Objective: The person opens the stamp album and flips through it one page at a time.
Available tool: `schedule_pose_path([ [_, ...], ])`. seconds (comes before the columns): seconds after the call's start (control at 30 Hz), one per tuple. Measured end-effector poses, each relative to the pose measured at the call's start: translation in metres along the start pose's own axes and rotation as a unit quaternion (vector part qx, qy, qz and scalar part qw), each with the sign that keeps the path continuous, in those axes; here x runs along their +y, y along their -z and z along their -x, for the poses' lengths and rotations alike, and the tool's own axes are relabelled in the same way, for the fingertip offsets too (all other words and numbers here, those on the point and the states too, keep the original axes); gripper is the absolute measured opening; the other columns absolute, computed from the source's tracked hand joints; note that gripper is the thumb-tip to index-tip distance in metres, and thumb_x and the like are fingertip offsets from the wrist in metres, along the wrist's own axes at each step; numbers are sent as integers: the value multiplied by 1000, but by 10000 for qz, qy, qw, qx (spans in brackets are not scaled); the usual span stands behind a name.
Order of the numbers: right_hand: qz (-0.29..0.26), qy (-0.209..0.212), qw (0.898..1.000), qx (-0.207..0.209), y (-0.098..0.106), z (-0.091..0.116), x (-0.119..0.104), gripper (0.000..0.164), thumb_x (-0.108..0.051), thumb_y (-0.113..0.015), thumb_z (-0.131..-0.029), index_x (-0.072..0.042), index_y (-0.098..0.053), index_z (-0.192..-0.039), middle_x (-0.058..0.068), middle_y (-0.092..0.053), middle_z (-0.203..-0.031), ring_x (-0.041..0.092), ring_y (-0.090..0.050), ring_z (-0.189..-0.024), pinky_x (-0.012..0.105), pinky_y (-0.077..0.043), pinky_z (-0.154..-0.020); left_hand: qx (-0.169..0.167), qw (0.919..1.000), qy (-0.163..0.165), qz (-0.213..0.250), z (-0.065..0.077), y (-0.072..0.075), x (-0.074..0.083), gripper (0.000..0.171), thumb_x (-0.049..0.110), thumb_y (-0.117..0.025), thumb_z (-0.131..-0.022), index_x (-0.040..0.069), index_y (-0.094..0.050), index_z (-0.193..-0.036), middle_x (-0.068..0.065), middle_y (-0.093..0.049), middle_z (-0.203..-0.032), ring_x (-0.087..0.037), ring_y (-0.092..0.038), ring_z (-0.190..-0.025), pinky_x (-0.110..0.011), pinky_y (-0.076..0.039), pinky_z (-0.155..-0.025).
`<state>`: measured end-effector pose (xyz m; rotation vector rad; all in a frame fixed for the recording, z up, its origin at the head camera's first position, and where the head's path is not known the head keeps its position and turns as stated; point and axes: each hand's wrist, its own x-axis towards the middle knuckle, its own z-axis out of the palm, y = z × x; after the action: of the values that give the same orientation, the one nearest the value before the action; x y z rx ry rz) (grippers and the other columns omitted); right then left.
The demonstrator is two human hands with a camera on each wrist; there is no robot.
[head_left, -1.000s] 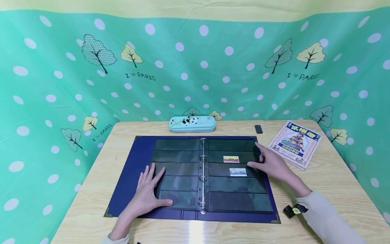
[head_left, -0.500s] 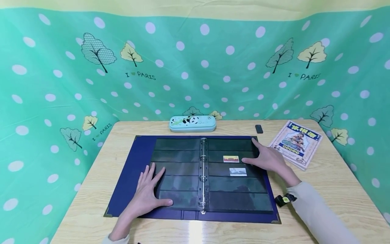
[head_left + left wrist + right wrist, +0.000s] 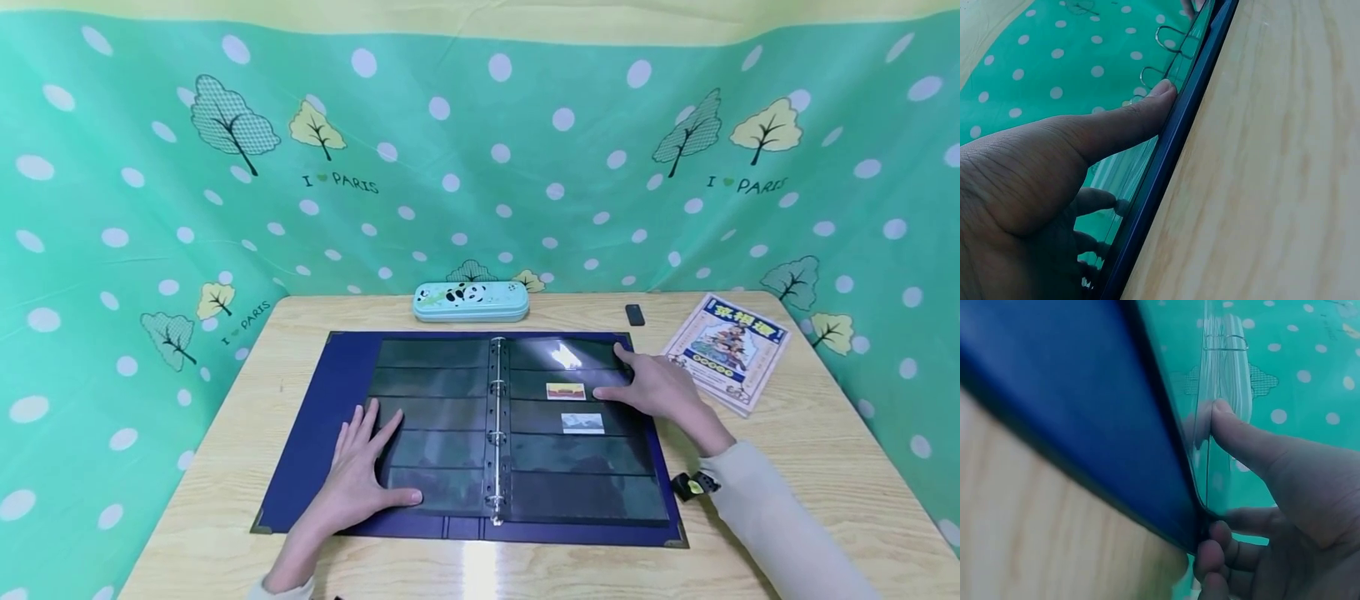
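Navy blue binder (image 3: 321, 392), open flat on the wooden table (image 3: 232, 483), and I've got a hand at either side of it. My left hand (image 3: 356, 479) is released: digits spread across the outer edge of the left page (image 3: 435, 417), thumb down near the bottom. Over to my right hand (image 3: 663, 387), up by the top corner: thumb on the face of the right page (image 3: 588, 454), fingers (image 3: 1210, 555) curled at its edge, so I read that as grasping the page; one sheet or more, I can't tell. Best handling here, I'd say: light pinch, one sheet only, even lift round the rings (image 3: 496, 437). Easy on the tilt, too; the red-and-yellow card (image 3: 566, 392) and grey card (image 3: 582, 423) could slide.
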<state>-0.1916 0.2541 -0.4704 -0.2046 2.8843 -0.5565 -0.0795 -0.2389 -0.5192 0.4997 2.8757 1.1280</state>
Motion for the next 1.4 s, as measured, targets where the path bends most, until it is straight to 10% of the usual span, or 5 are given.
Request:
schedule_pose_path([
  [0.33,-218,235,9995,-8,0,4,0,106,-57,-80,-99,8,-34,-169,9,-57,-73,21,-53,-64,38,-41,-61,-237,9991,358,-4,-3,7,12,126,53,-103,-71,9,-42,-172,-35,-6,-180,-61,6,-165,-75,7,-129],
  [0.47,-325,393,9987,79,-1,9,2,106,-50,-78,-103,13,-24,-170,28,-72,-105,34,-71,-92,47,-53,-75,-128,9996,254,-14,-2,2,3,126,63,-99,-72,12,-42,-173,-33,-7,-181,-59,6,-166,-67,12,-132],
  [0.63,-635,592,9958,304,-1,21,2,105,-36,-78,-106,17,-14,-170,46,-58,-143,56,-67,-120,63,-57,-92,31,9999,66,123,-2,-1,1,124,66,-97,-73,13,-43,-172,-35,-9,-180,-59,5,-166,-66,13,-132],
  [0.87,-1443,822,9857,298,-4,40,5,94,-23,-78,-106,22,-20,-165,7,-58,-84,17,-51,-65,33,-42,-56,-27,9999,122,-47,-2,-3,-2,124,65,-97,-73,15,-42,-173,-34,-8,-181,-60,5,-166,-67,11,-132],
  [1.4,-2121,956,9725,-41,4,87,12,73,-14,-75,-107,18,-39,-162,1,-69,-99,6,-59,-79,25,-51,-65,-240,9992,268,182,-1,6,11,120,57,-97,-77,8,-42,-172,-36,-7,-180,-60,9,-165,-72,13,-129],
])
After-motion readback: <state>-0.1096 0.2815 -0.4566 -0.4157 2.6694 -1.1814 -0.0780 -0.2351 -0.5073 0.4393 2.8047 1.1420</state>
